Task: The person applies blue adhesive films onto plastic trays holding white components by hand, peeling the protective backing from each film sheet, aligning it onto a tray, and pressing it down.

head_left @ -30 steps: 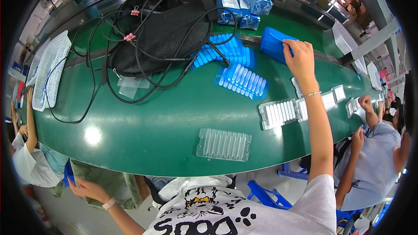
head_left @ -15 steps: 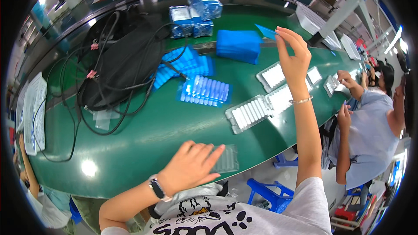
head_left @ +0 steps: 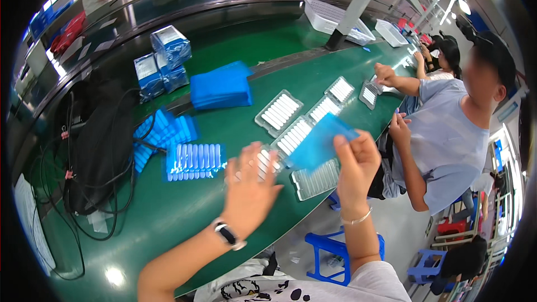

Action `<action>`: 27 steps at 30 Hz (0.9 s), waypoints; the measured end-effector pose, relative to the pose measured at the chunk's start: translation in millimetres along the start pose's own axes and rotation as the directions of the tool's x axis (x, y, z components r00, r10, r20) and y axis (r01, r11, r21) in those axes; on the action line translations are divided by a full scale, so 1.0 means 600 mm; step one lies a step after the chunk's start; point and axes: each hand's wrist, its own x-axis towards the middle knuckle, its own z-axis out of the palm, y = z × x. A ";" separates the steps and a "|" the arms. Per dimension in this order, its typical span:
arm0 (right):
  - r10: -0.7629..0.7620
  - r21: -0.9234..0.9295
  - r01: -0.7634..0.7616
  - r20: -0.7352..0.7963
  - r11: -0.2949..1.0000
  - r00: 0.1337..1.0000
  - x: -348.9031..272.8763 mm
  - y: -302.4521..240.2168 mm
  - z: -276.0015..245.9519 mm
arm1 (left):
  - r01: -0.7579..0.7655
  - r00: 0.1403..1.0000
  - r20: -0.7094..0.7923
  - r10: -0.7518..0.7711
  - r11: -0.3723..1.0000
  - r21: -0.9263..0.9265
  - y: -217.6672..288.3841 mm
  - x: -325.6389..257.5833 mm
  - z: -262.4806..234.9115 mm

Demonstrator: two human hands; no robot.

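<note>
My right hand [head_left: 358, 162] pinches a thin, see-through blue sheet [head_left: 320, 142] by its edge, holding it above the trays. With fingers spread, my left hand [head_left: 251, 184] is over a clear tray of white sticks [head_left: 263, 163], partly covering it; whether it touches the tray I cannot tell. More trays of white sticks [head_left: 293, 137] extend away to the right in a row, with another tray [head_left: 279, 112] beside them. Below the blue sheet, near the table edge, lies a clear ribbed tray [head_left: 316, 183] with no white sticks visible. A stack of blue sheets [head_left: 222, 90] rests farther back.
Left of my left hand are a blue-covered stick pack [head_left: 196, 161] and blue ribbed packs [head_left: 162, 134]. A black bag [head_left: 92, 151] with loose cables lies far left. Blue-white wrapped packs [head_left: 168, 50] stand behind. A co-worker [head_left: 442, 128] sits right, beside blue stools [head_left: 330, 257].
My right hand has brought the blue sheet down from the back toward the trays. My left hand has moved off the clear ribbed tray onto the white sticks. The view has swung right.
</note>
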 end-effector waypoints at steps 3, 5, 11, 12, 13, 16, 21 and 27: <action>0.202 0.142 -0.200 -0.003 0.969 0.979 -0.041 0.025 -0.009 | 0.042 0.986 0.159 -0.042 0.999 0.005 -0.037 -0.051 -0.019; 0.300 0.205 -0.314 0.099 0.927 0.949 -0.063 0.041 -0.009 | 0.044 0.982 0.184 -0.047 0.999 0.019 -0.047 -0.082 -0.058; 0.505 0.303 -0.551 0.222 0.778 0.834 -0.100 0.035 0.035 | 0.203 0.832 0.507 -0.224 0.974 0.099 -0.051 -0.179 -0.184; 0.514 0.310 -0.578 0.266 0.755 0.815 -0.108 0.036 0.042 | 0.229 0.822 0.509 -0.256 0.967 0.116 -0.053 -0.190 -0.194; 0.522 0.303 -0.605 0.315 0.736 0.793 -0.115 0.036 0.050 | 0.231 0.821 0.505 -0.266 0.964 0.132 -0.053 -0.200 -0.203; 0.571 0.274 -0.687 0.398 0.673 0.718 -0.129 0.029 0.086 | 0.343 0.868 0.377 -0.323 0.939 0.015 -0.051 -0.209 -0.205; 0.596 0.320 -0.774 0.501 0.546 0.628 -0.167 0.025 0.122 | 0.419 0.784 0.223 -0.580 0.229 -0.879 -0.025 -0.193 -0.175; 0.562 0.184 -0.709 0.489 0.681 0.667 -0.177 0.038 0.118 | 0.599 0.515 0.475 -0.714 -0.097 -0.795 -0.034 -0.202 -0.181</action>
